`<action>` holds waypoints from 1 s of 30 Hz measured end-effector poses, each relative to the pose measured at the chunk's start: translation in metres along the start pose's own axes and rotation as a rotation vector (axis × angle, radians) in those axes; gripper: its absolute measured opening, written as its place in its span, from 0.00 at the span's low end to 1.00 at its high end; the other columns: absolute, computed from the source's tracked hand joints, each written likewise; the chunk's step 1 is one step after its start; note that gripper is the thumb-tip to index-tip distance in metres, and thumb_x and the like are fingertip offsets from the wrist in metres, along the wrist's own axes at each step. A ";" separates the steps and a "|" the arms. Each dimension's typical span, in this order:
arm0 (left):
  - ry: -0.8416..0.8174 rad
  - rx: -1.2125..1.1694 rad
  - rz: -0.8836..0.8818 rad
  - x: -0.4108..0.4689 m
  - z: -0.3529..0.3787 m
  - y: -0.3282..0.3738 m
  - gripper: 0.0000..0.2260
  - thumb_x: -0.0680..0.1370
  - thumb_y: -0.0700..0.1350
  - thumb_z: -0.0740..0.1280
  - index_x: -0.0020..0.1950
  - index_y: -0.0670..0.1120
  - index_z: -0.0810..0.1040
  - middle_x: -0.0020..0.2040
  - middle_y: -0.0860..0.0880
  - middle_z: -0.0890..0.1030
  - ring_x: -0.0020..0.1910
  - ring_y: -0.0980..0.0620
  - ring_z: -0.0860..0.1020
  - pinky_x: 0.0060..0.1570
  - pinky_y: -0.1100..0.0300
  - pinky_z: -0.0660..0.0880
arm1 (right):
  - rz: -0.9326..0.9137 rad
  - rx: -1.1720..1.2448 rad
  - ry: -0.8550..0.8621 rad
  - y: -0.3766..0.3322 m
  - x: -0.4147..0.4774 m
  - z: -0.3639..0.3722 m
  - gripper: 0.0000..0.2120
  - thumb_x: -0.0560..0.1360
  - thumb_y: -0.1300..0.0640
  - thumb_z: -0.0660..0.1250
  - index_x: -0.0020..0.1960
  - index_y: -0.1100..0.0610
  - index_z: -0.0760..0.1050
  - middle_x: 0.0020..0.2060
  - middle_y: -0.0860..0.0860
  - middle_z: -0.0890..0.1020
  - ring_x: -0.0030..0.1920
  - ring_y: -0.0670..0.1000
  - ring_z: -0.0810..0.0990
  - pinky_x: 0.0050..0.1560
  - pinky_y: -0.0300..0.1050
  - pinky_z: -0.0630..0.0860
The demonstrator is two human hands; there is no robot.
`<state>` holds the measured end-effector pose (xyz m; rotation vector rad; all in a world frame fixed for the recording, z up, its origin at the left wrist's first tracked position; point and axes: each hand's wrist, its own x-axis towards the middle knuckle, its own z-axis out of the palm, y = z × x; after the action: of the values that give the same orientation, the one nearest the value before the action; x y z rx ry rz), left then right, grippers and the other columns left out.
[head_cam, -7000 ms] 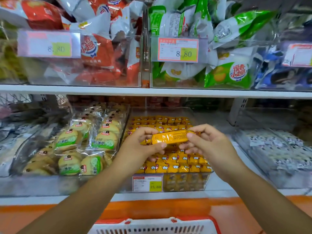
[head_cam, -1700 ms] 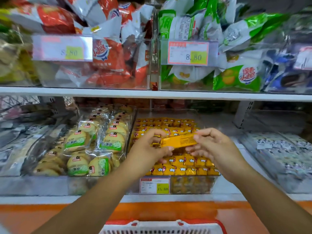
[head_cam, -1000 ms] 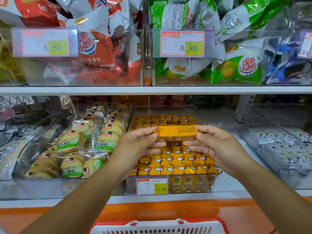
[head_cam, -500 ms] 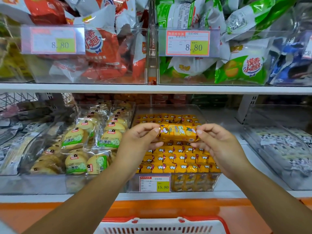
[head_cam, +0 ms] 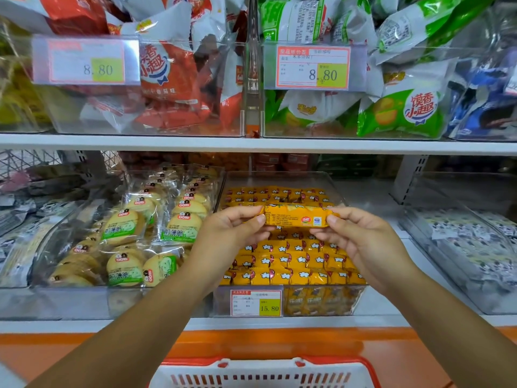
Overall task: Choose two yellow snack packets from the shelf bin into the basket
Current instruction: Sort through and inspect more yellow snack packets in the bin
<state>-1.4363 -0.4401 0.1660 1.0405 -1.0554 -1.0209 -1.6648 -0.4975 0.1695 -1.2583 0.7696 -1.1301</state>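
From the head view, the left hand (head_cam: 232, 231) and the right hand (head_cam: 361, 242) are holding one yellow snack packet (head_cam: 296, 217) between them, each hand pinching one end w/ thumb and fingertips, so both hands are closed on it. The packet is lying about level, its printed back side w/ small text and logos is facing the camera. It is hanging in the air just above the clear shelf bin (head_cam: 321, 303), not touching the other yellow packets (head_cam: 293, 261) that are filling the bin in rows. A price tag (head_cam: 256, 303) reading 15.80 is sticking on the bin front. To the left, another clear bin is showing round biscuits (head_cam: 126, 228) in clear wrappers w/ green labels. On the upper shelf (head_cam: 251, 144), red bags (head_cam: 173, 79) and green bags (head_cam: 402, 113) are standing behind tags of 8.80. At the bottom edge, the red and white basket (head_cam: 263, 373) is showing only its rim, directly below the hands; I cannot tell what is inside.
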 end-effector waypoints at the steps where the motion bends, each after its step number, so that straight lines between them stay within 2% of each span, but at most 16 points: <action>1: -0.026 -0.015 -0.002 0.000 -0.001 0.001 0.10 0.74 0.42 0.72 0.55 0.49 0.83 0.49 0.45 0.87 0.50 0.47 0.85 0.48 0.63 0.81 | 0.004 0.016 -0.014 -0.001 0.000 -0.001 0.15 0.74 0.61 0.67 0.60 0.64 0.77 0.50 0.61 0.86 0.50 0.57 0.86 0.48 0.40 0.82; 4: -0.097 -0.011 -0.008 0.000 -0.005 0.001 0.14 0.73 0.43 0.73 0.57 0.52 0.81 0.51 0.46 0.86 0.52 0.49 0.85 0.51 0.62 0.80 | 0.023 0.087 -0.084 -0.005 0.000 -0.004 0.21 0.70 0.62 0.68 0.63 0.62 0.76 0.53 0.60 0.85 0.54 0.57 0.85 0.50 0.40 0.82; 6: -0.059 -0.003 0.008 0.000 -0.003 0.001 0.11 0.76 0.38 0.71 0.56 0.50 0.81 0.49 0.45 0.87 0.51 0.48 0.85 0.48 0.62 0.81 | 0.020 0.080 -0.087 -0.006 -0.001 -0.004 0.21 0.69 0.61 0.68 0.62 0.61 0.76 0.52 0.60 0.86 0.52 0.56 0.86 0.48 0.39 0.82; 8: 0.002 0.014 0.018 -0.001 0.000 -0.001 0.07 0.77 0.37 0.70 0.52 0.47 0.83 0.46 0.45 0.87 0.48 0.47 0.86 0.44 0.62 0.81 | 0.001 0.037 -0.053 -0.005 -0.001 -0.003 0.20 0.70 0.59 0.68 0.61 0.62 0.76 0.50 0.60 0.86 0.49 0.56 0.86 0.46 0.39 0.82; 9: 0.021 0.033 0.017 -0.001 0.001 -0.001 0.05 0.78 0.38 0.70 0.49 0.47 0.84 0.45 0.46 0.86 0.47 0.48 0.86 0.44 0.62 0.81 | -0.015 0.004 -0.036 -0.004 -0.002 -0.002 0.19 0.70 0.57 0.68 0.59 0.63 0.77 0.50 0.59 0.86 0.50 0.56 0.86 0.48 0.41 0.82; 11: 0.038 0.075 0.016 -0.001 0.002 -0.001 0.09 0.79 0.40 0.69 0.41 0.50 0.84 0.45 0.50 0.85 0.45 0.50 0.86 0.47 0.62 0.81 | -0.035 -0.081 -0.011 -0.002 -0.002 -0.001 0.15 0.71 0.55 0.69 0.55 0.61 0.79 0.52 0.56 0.86 0.53 0.54 0.85 0.56 0.46 0.81; 13: 0.030 0.111 0.031 -0.001 0.003 -0.002 0.11 0.80 0.40 0.67 0.39 0.50 0.81 0.48 0.48 0.85 0.48 0.50 0.85 0.49 0.63 0.81 | -0.037 -0.118 0.006 0.000 -0.003 0.000 0.09 0.75 0.57 0.68 0.53 0.59 0.81 0.53 0.53 0.86 0.56 0.53 0.84 0.60 0.49 0.77; 15: 0.020 0.115 0.034 -0.001 0.006 -0.002 0.10 0.81 0.41 0.66 0.40 0.48 0.79 0.49 0.47 0.86 0.50 0.49 0.85 0.51 0.60 0.81 | -0.044 -0.111 0.001 0.000 -0.003 0.002 0.06 0.78 0.61 0.66 0.53 0.61 0.79 0.53 0.53 0.86 0.56 0.53 0.85 0.59 0.48 0.79; 17: 0.026 0.090 0.020 -0.001 0.007 -0.001 0.10 0.81 0.41 0.66 0.40 0.50 0.78 0.48 0.47 0.86 0.48 0.47 0.86 0.52 0.57 0.81 | -0.062 -0.089 0.010 -0.001 -0.003 0.004 0.05 0.78 0.63 0.66 0.53 0.60 0.77 0.52 0.55 0.86 0.52 0.55 0.86 0.53 0.45 0.82; 20: 0.001 0.025 0.035 -0.002 0.005 0.003 0.03 0.80 0.40 0.67 0.48 0.48 0.77 0.45 0.47 0.86 0.46 0.46 0.86 0.43 0.57 0.83 | -0.098 -0.074 0.031 -0.003 -0.004 0.005 0.07 0.77 0.63 0.67 0.54 0.56 0.74 0.51 0.57 0.85 0.46 0.59 0.86 0.47 0.44 0.83; 22: 0.002 0.016 0.054 -0.003 0.004 0.004 0.04 0.80 0.40 0.68 0.52 0.47 0.76 0.47 0.47 0.86 0.47 0.46 0.86 0.39 0.60 0.82 | -0.100 -0.070 0.013 -0.003 -0.006 0.006 0.08 0.73 0.59 0.69 0.52 0.57 0.76 0.50 0.57 0.85 0.45 0.61 0.86 0.46 0.44 0.83; 24: 0.033 0.026 0.063 -0.003 0.004 0.004 0.04 0.80 0.39 0.68 0.52 0.47 0.79 0.47 0.47 0.87 0.46 0.46 0.86 0.38 0.61 0.81 | -0.075 -0.048 -0.006 -0.002 -0.006 0.007 0.12 0.71 0.56 0.69 0.52 0.58 0.78 0.50 0.57 0.86 0.47 0.61 0.86 0.47 0.43 0.83; 28: 0.015 0.014 0.028 -0.004 0.004 0.005 0.07 0.79 0.41 0.69 0.56 0.48 0.82 0.49 0.48 0.87 0.47 0.48 0.86 0.40 0.63 0.81 | -0.045 -0.032 -0.040 -0.003 -0.005 0.006 0.19 0.68 0.55 0.72 0.58 0.58 0.77 0.49 0.56 0.86 0.49 0.57 0.86 0.48 0.40 0.82; 30: -0.014 -0.004 0.006 -0.003 0.004 0.005 0.11 0.76 0.39 0.71 0.57 0.48 0.82 0.51 0.47 0.86 0.48 0.47 0.86 0.41 0.63 0.81 | -0.054 -0.044 -0.024 -0.003 -0.005 0.006 0.20 0.67 0.56 0.72 0.58 0.57 0.77 0.47 0.56 0.87 0.48 0.55 0.86 0.46 0.39 0.81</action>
<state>-1.4402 -0.4364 0.1706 1.0272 -1.0670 -1.0265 -1.6612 -0.4908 0.1729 -1.3336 0.7499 -1.1445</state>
